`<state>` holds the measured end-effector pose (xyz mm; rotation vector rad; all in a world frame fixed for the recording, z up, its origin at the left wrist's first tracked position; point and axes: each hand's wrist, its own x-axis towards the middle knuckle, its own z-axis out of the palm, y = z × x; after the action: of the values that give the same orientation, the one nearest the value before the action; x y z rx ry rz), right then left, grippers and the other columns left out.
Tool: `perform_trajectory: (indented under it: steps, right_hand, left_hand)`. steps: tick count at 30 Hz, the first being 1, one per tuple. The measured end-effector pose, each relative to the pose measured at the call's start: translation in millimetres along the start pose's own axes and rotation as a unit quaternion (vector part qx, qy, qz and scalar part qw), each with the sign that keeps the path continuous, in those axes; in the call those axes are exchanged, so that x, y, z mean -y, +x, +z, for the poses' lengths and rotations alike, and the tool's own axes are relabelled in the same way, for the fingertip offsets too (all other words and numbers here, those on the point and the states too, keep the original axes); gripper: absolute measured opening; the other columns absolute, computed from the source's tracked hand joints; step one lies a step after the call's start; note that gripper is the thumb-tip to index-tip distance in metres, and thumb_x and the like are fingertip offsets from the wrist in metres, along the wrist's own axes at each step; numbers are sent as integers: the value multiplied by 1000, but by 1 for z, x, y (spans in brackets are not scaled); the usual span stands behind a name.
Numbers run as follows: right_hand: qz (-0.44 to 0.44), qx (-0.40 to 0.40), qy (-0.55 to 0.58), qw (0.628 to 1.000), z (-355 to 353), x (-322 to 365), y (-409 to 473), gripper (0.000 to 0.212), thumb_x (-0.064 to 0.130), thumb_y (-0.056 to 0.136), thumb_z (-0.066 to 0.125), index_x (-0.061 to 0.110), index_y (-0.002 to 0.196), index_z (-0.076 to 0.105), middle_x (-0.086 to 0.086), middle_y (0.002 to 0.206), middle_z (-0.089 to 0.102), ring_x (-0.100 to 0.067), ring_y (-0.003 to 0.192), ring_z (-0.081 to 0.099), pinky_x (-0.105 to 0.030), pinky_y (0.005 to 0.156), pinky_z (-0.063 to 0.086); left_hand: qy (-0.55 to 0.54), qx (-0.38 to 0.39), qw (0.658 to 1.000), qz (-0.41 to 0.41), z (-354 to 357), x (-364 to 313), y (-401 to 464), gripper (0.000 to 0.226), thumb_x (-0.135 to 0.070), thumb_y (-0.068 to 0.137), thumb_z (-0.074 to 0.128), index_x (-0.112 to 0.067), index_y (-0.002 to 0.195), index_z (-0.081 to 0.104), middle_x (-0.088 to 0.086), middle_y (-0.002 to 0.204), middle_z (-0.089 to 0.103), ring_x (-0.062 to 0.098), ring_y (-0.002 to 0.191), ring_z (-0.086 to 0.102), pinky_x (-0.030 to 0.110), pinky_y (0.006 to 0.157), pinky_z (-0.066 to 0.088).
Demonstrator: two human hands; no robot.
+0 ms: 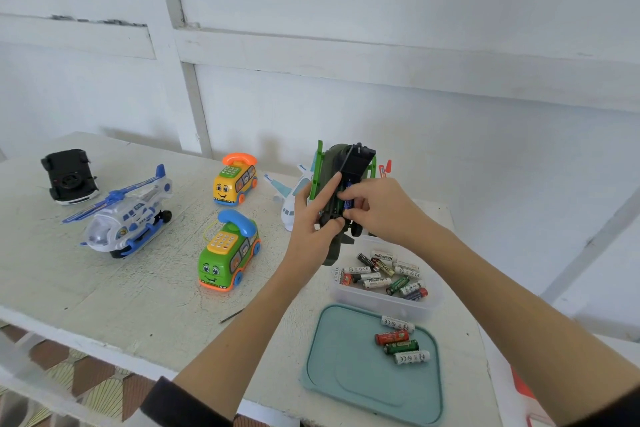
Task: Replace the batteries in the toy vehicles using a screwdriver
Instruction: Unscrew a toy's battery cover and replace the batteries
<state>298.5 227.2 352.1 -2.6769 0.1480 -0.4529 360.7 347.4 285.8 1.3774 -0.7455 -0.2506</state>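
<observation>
1. A worn white bench (114,295) stands against a white panelled wall, and everything lies on its top.
2. Nearest the front edge, toward the right corner, a teal lid (349,378) lies flat and carries four loose batteries (398,340) in a short row.
3. Just behind the lid sits a clear tub (384,302) heaped with more batteries, mixed brands, lying every way.
4. Above the tub the left hand (311,229) grips a dark green toy vehicle (337,180), tipped up so its open battery bay faces the person.
5. The right hand (377,208) pinches a dark battery (347,199) at the bay, fingertips curled on it.
6. Whether that battery is going in or coming out cannot be told; either way, it pays to keep the toy braced firmly, match the terminal marks, and press against the spring end first.
7. A slip would probably drop the battery into the tub and mix old with new.
8. A thin dark tool (232,315), maybe the screwdriver, lies near the front edge, left of the lid.
9. Farther left and back wait a green bus (228,253), a yellow bus (235,184), a helicopter (128,215), a white plane (291,198) and a black car (69,177).
</observation>
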Motion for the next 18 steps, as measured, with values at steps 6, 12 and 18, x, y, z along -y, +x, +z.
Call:
perform_trajectory:
  steps: [6,12,18]
  right_hand:
    - [19,-17,22,999,-1,0,-5,31,15,85,66,11,116,65,1,77,58,-7,66,51,-2,62,36]
    - [56,-38,70,995,1,-2,-5,30,10,81,69,11,111,68,2,70,60,2,56,51,-13,68,45]
    - [34,-16,106,994,-3,-9,-13,34,15,85,65,19,120,63,2,74,63,-2,57,50,-8,60,41]
  left_hand:
    - [-2,0,1000,-2,0,2,0,69,3,84,51,-53,124,50,0,140,34,20,127,48,35,98,52]
    - [-2,4,1000,-3,2,0,0,74,16,88,46,-48,127,48,3,144,32,18,129,46,27,93,53]
    - [1,10,1000,-13,4,-1,-2,71,-6,85,51,-66,122,49,3,147,28,23,138,36,36,102,50]
